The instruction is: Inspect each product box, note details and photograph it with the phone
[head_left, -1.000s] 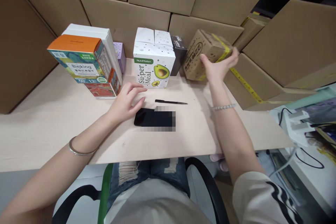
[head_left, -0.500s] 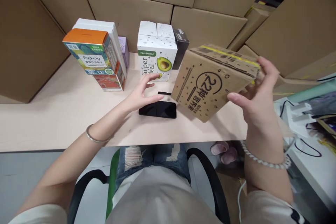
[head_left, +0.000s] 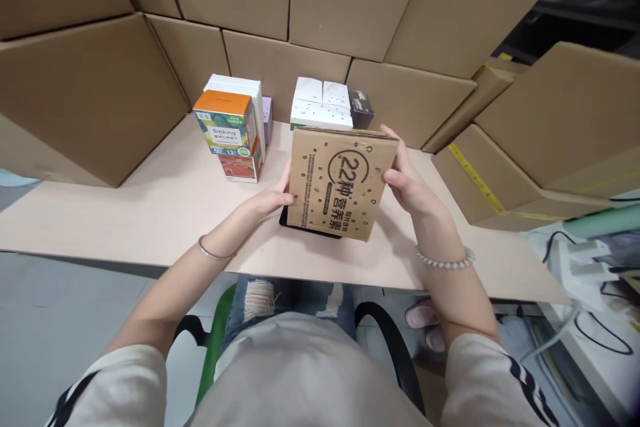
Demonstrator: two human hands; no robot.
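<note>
A brown cardboard box (head_left: pixel 335 190) with black printing is held up in front of me, between both hands. My left hand (head_left: pixel 277 197) grips its left edge, the thumb on the printed face and the other fingers mostly hidden behind it. At the upper right edge, my right hand (head_left: pixel 406 177) is closed on the box, thumb in front. Below and partly behind the box, a black phone (head_left: pixel 313 232) lies on the table. The pen is hidden from sight. Behind the box stands a white carton (head_left: pixel 321 110), its front mostly covered.
On the table (head_left: pixel 165 213), an orange-topped Binking box (head_left: pixel 225 123) stands at left before a white box (head_left: pixel 257 97) and a purple box (head_left: pixel 268 120). A dark box (head_left: pixel 361 109) stands beside the white carton. Large cardboard boxes (head_left: pixel 290 67) wall the back. A power strip (head_left: pixel 580 257) is at right.
My right hand has brought the brown box from the back right to the middle, over the phone. My left hand has left the phone's side and taken the box's left edge.
</note>
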